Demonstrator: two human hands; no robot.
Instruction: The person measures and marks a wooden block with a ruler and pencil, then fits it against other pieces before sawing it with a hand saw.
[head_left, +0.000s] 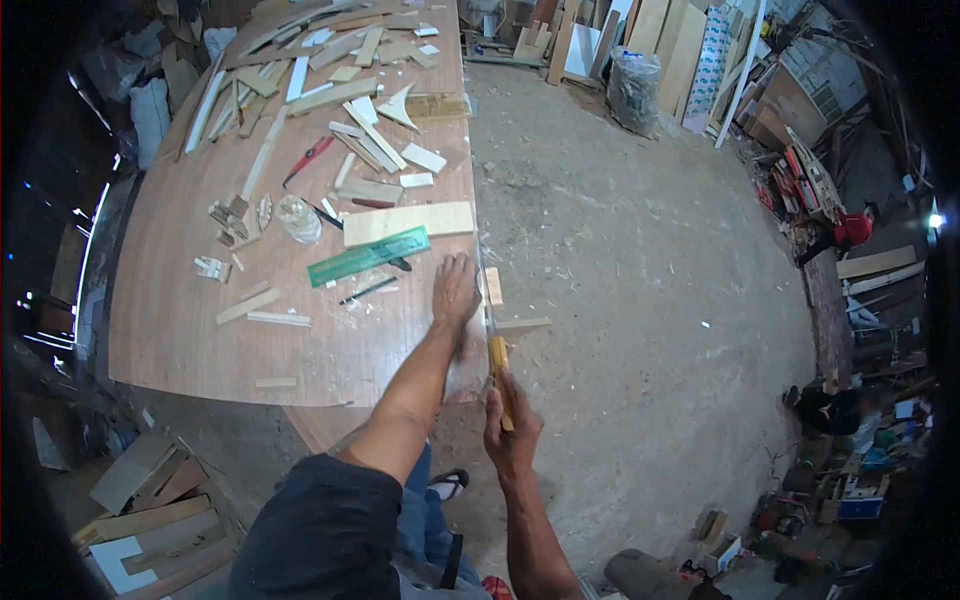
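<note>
My left hand (455, 290) lies flat, fingers apart, on the brown wooden tabletop (180, 320) near its right edge. My right hand (512, 425) grips the yellow handle of a hand saw (497, 365). The saw's blade runs up along the table's right edge. A small wooden piece (494, 287) pokes out past that edge beside my left hand, and another strip (524, 325) sticks out just below it.
A green ruler (368, 256), a pale plank (408, 222), a pencil (366, 291), a roll of string (299, 219) and many wood offcuts lie on the table. Boards and clutter line the far wall and the right side. Sawdust covers the concrete floor.
</note>
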